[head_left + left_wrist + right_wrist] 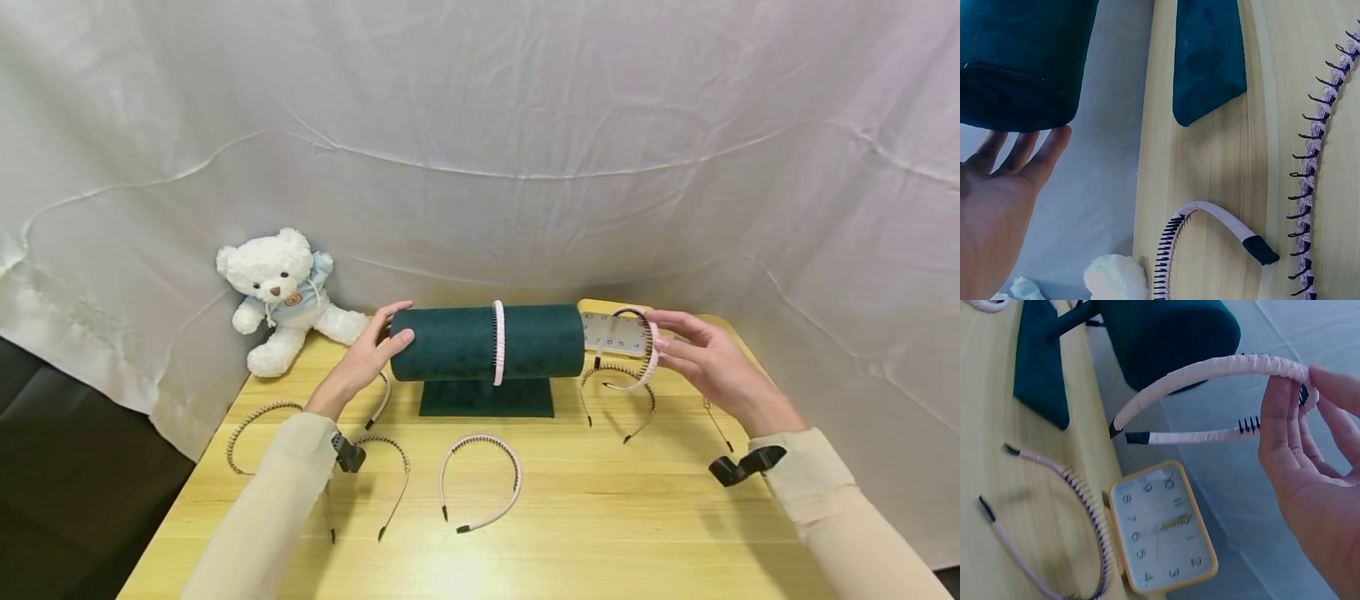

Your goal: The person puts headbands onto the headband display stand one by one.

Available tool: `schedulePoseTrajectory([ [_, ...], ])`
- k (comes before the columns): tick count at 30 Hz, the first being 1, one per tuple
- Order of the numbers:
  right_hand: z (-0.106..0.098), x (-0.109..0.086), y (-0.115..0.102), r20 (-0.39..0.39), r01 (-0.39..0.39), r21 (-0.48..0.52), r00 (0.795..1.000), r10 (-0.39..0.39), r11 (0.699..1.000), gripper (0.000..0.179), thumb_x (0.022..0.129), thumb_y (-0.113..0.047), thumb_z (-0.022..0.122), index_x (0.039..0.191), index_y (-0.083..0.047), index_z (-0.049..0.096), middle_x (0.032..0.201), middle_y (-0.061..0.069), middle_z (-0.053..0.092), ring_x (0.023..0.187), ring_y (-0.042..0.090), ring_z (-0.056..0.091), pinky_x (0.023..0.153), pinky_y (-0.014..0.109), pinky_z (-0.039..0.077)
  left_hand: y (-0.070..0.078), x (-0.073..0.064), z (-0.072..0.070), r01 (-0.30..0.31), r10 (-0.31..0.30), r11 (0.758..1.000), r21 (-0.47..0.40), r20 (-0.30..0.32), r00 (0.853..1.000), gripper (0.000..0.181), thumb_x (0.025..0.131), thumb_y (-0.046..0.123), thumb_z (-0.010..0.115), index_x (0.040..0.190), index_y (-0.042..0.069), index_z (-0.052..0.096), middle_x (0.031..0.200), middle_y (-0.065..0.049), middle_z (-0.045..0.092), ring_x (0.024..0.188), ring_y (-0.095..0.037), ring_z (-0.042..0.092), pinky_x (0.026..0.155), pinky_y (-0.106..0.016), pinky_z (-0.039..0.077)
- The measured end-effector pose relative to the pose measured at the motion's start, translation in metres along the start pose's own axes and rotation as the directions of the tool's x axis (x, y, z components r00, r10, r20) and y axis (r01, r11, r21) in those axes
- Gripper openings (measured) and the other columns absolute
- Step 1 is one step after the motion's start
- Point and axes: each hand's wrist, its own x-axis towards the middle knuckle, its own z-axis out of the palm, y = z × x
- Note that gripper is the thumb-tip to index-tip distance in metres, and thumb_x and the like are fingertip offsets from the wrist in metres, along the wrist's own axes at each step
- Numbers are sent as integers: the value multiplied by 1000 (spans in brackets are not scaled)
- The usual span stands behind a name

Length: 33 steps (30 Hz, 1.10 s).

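Note:
A dark green velvet roll (pixel 446 343) on a stand carries one pale pink headband (pixel 499 343) around its middle. At the roll's left end is my left hand (pixel 367 354), thumb toward the front and the other fingers toward the back. Its fingers (pixel 1047 159) look fairly straight and touch the end's edge in the left wrist view. My right hand (pixel 1316 462) pinches another pale pink headband (pixel 1210 369) by its curved top, between thumb and fingers. That band hangs in the air off the roll's right end, its black tips toward the roll.
A yellow-framed clock (pixel 1163 528) stands behind the held headband. A headband with beaded edging (pixel 617 368) lies before it. One pink headband (pixel 517 467) lies in front of the stand, several others at left. A white teddy bear (pixel 277 292) sits at back left by the curtain.

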Motion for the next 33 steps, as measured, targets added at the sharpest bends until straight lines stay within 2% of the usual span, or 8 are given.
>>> schedulePoseTrajectory([
  [4, 10, 11, -4, -20, -15, -14, 1000, 14, 1000, 42, 109, 2, 59, 151, -3, 61, 144, 3, 62, 117, 12, 73, 101, 28, 61, 0, 0, 0, -1, 1, 1000, 0, -2, 1000, 61, 114, 39, 54, 170, 27, 34, 180, -10, 24, 166, -47, 19, 130, -73, 18],
  [11, 28, 29, -8, -11, -69, -70, 998, 68, 995, 44, 110, -5, 62, 154, -4, 56, 145, 4, 61, 114, 13, 72, 101, 28, 61, -1, 0, 1, 3, -3, 1000, -2, -6, 1000, 61, 113, 40, 55, 170, 29, 34, 179, -11, 25, 165, -47, 21, 130, -74, 18],
  [20, 42, 47, -9, -11, -107, -110, 994, 106, 988, 49, 110, -13, 66, 157, -7, 54, 147, 6, 56, 113, 13, 72, 99, 28, 62, 0, 0, 1, 2, -2, 1000, -3, -4, 1000, 59, 114, 40, 54, 169, 33, 35, 179, -11, 25, 166, -46, 20, 130, -74, 19],
  [28, 54, 59, -5, 5, -120, -123, 993, 122, 985, 49, 109, -12, 68, 156, -5, 56, 145, 7, 61, 112, 14, 73, 100, 30, 62, 1, 1, 1, 2, -2, 1000, -6, -2, 1000, 63, 114, 39, 54, 171, 24, 32, 179, -12, 24, 166, -47, 20, 129, -74, 18],
  [33, 61, 62, -3, 26, -126, -163, 991, 132, 978, 49, 108, -13, 69, 154, -3, 56, 143, 6, 63, 108, 15, 73, 99, 30, 62, 0, 1, 1, -2, 2, 1000, -8, -6, 1000, 63, 114, 38, 54, 171, 23, 31, 178, -12, 25, 165, -47, 21, 129, -74, 19],
])
